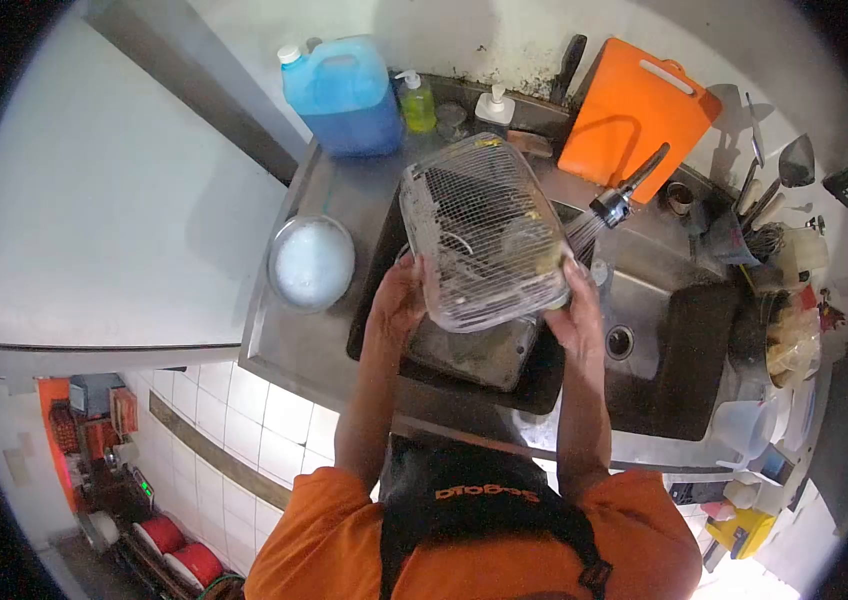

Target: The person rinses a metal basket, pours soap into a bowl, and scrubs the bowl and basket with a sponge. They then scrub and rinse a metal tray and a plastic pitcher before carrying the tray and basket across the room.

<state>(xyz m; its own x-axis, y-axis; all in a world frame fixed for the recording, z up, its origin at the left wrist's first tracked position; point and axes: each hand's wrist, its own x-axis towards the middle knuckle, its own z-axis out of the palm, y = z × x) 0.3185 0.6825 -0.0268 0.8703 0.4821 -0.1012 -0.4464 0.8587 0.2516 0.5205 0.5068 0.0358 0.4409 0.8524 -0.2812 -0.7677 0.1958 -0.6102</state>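
A rectangular wire rack (489,225) with a metal rim is held up over the left sink basin, tilted. My left hand (401,292) grips its lower left side, and my right hand (578,303) grips its lower right corner. Water sprays from the black and chrome faucet (612,205) onto the rack's right side. Beneath the rack, a rectangular metal tray (474,355) lies in the basin. To the left, a round bowl (313,263) of white foam stands on the steel counter (279,345).
Behind the sink stand a blue jug (344,100), a green pump bottle (417,103), a white-topped pump bottle (494,108) and an orange cutting board (634,115). The right basin (644,340) has a drain. Utensils and plastic containers (744,430) line the right side.
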